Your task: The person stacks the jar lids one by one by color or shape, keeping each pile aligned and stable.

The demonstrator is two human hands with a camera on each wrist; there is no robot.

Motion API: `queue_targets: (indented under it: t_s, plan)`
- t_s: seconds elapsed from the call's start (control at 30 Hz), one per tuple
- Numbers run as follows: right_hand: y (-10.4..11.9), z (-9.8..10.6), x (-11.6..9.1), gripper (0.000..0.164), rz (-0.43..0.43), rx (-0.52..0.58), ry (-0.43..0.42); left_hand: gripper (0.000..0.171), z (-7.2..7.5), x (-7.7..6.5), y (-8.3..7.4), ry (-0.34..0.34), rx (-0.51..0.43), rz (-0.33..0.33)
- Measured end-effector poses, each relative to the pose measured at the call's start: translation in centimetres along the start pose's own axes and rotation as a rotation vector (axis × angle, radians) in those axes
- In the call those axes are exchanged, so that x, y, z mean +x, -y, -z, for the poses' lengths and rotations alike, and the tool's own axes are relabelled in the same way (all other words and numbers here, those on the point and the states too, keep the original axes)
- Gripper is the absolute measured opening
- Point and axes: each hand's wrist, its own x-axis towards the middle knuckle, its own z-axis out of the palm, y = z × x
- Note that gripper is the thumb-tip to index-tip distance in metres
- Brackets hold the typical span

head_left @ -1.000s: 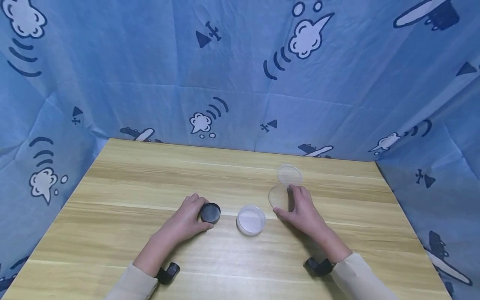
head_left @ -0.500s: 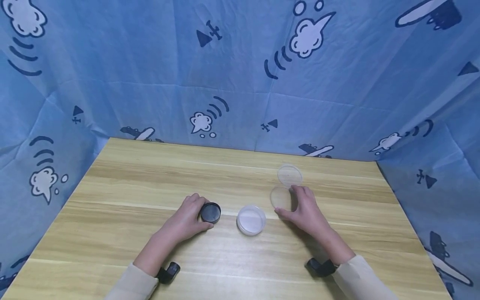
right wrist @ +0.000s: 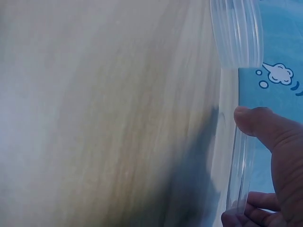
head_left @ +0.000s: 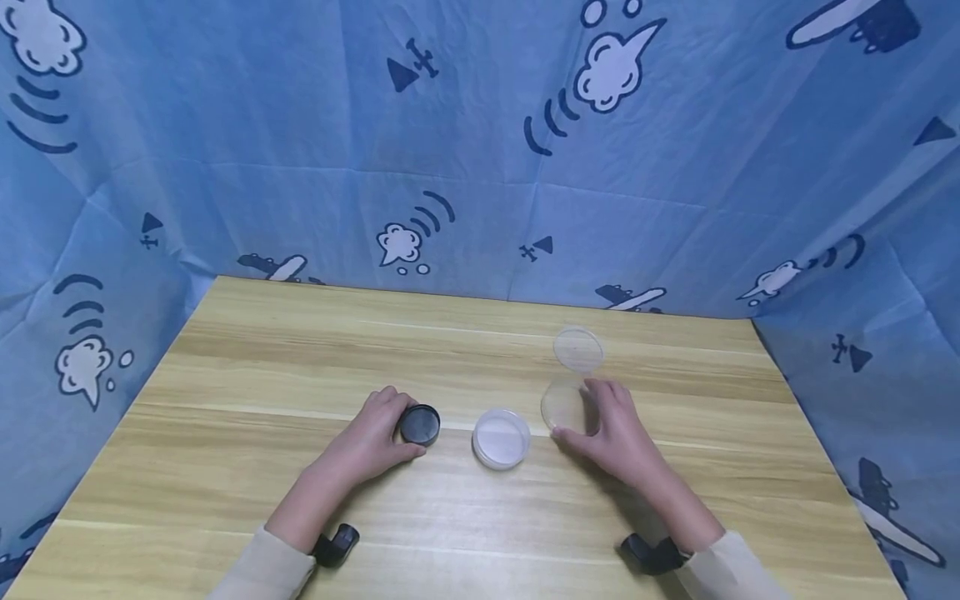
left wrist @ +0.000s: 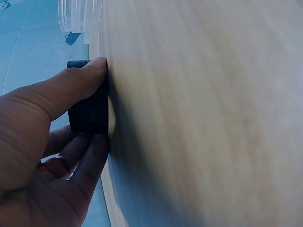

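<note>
My left hand (head_left: 375,437) grips a black round cap (head_left: 420,426) by its sides, thumb at the near edge and fingers round the far edge. In the left wrist view this cap (left wrist: 90,116) stands right at the tabletop. My right hand (head_left: 618,437) pinches a clear round lid (head_left: 559,406) edge to edge between thumb and fingers; its right part is hidden by the hand. Seen from the right wrist, the lid (right wrist: 240,170) is thin and close over the wood. Between both hands sits a clear round plastic container (head_left: 501,439) with stacked-looking ridged walls (right wrist: 238,35).
A second clear lid (head_left: 578,349) lies just beyond the right hand's fingertips. The wooden table (head_left: 360,333) ends at a blue printed curtain (head_left: 465,125) at the back and sides. Black cameras (head_left: 337,546) are strapped to both wrists.
My right hand has drawn the clear lid slightly toward me, widening the gap to the second lid. The left hand and black cap have stayed in place.
</note>
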Motion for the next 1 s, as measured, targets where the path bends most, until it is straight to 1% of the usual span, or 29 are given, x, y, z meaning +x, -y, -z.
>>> queue_targets:
  t_s: [0.23,0.43,0.6,1.0]
  plan:
    - [0.5,-0.1,-1.1,0.094,0.026,0.001,0.007,0.047,-0.1,0.0,0.1,-0.001,0.001,0.000]
    - [0.6,-0.5,-1.8,0.091,0.056,0.007,-0.016,0.047,-0.1,0.1,0.1,0.003,0.003,0.006]
    - [0.5,-0.4,-2.6,0.088,0.077,-0.011,-0.031,0.048,-0.1,0.2,0.2,0.001,0.002,0.008]
    - [-0.2,-0.2,-4.4,0.086,0.060,-0.026,-0.054,0.048,-0.1,0.2,0.0,0.010,-0.004,0.026]
